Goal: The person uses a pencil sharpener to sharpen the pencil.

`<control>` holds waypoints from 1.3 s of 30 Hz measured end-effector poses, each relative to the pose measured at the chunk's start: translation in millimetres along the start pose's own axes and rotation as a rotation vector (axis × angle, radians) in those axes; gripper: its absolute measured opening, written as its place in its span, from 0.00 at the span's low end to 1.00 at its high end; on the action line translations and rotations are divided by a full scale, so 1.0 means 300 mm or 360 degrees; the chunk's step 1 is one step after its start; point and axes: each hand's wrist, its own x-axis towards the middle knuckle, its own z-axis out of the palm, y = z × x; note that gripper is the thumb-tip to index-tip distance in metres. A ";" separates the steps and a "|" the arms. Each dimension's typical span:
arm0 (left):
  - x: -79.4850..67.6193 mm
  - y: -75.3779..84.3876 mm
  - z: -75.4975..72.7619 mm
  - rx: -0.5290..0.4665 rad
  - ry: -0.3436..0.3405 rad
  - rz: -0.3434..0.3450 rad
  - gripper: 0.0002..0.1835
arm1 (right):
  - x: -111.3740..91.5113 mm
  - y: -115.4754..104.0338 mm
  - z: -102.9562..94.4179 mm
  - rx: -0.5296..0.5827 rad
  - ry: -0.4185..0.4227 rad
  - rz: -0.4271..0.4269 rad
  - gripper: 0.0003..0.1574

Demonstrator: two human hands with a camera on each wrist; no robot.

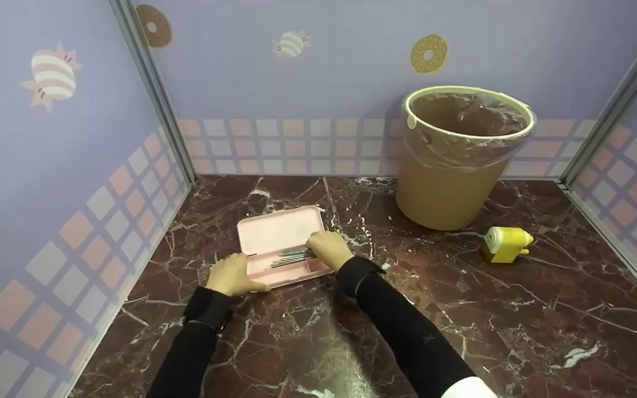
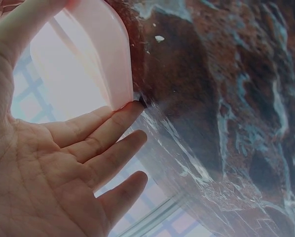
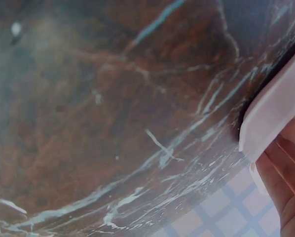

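A pink pencil case (image 1: 281, 232) lies on the tabletop with its lid tipped back. Several dark and green pencils (image 1: 291, 258) lie together in its tray, some of their right ends hidden by a hand. My left hand (image 1: 234, 275) holds the case's left end. In the left wrist view, the thumb and the first fingers are on either side of the case wall (image 2: 108, 54), the other fingers outstretched. My right hand (image 1: 328, 249) grips the right end near the hinge. The right wrist view shows fingers (image 3: 278, 173) against the end wall (image 3: 271, 111); their tips are hidden.
A tan waste bin (image 1: 445, 188) with a clear plastic liner stands at the back right. In front of it, to the right, is a yellow and white pencil sharpener (image 1: 506, 244). Patterned wall panels (image 1: 296, 143) border the marbled tabletop (image 1: 407, 304).
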 end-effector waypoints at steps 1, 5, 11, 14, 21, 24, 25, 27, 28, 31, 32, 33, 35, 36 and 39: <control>0.000 0.000 0.000 -0.0002 0.0001 -0.0002 0.45 | 0.000 0.001 0.001 -0.0005 0.0002 -0.0006 0.07; 0.001 0.002 0.000 0.0010 0.0000 -0.0013 0.46 | 0.004 0.003 0.004 -0.0055 0.0007 -0.0037 0.07; -0.003 0.003 0.003 0.0012 0.0005 -0.0015 0.45 | 0.002 0.002 0.003 -0.0111 -0.0010 -0.0070 0.07; -0.001 0.004 0.004 0.0013 0.0011 -0.0012 0.44 | -0.004 0.005 -0.001 -0.0145 -0.0014 -0.0103 0.07; 0.000 0.002 0.004 -0.0005 0.0009 -0.0003 0.45 | -0.011 0.011 -0.005 -0.0190 -0.0053 -0.0150 0.07; -0.001 -0.001 0.006 -0.0012 0.0004 -0.0008 0.45 | -0.014 0.013 -0.007 -0.0172 -0.0050 -0.0154 0.07; -0.001 -0.001 0.007 -0.0010 0.0002 -0.0007 0.45 | -0.017 0.014 -0.008 -0.0166 -0.0043 -0.0156 0.07; -0.001 -0.001 0.009 -0.0006 0.0005 -0.0007 0.45 | -0.022 0.018 -0.011 -0.0153 -0.0036 -0.0155 0.07; -0.002 0.000 0.009 -0.0006 0.0006 -0.0007 0.45 | -0.025 0.021 -0.013 -0.0151 -0.0034 -0.0148 0.07; -0.001 0.001 0.010 -0.0015 0.0006 0.0002 0.45 | -0.033 0.029 -0.020 -0.0137 -0.0051 -0.0137 0.07; -0.001 0.002 0.010 -0.0020 0.0007 0.0001 0.45 | -0.035 0.032 -0.023 -0.0125 -0.0059 -0.0129 0.08; -0.001 0.003 0.010 -0.0024 0.0007 -0.0001 0.45 | -0.038 0.036 -0.026 -0.0110 -0.0062 -0.0120 0.07; 0.000 0.004 0.009 -0.0022 0.0006 -0.0005 0.45 | -0.046 0.044 -0.033 -0.0052 -0.0048 -0.0114 0.06; -0.001 0.004 0.008 -0.0018 0.0006 -0.0008 0.45 | -0.051 0.049 -0.036 -0.0022 -0.0034 -0.0116 0.06; -0.002 0.004 0.005 -0.0005 0.0003 -0.0017 0.46 | -0.071 0.065 -0.045 0.0119 0.0030 -0.0114 0.05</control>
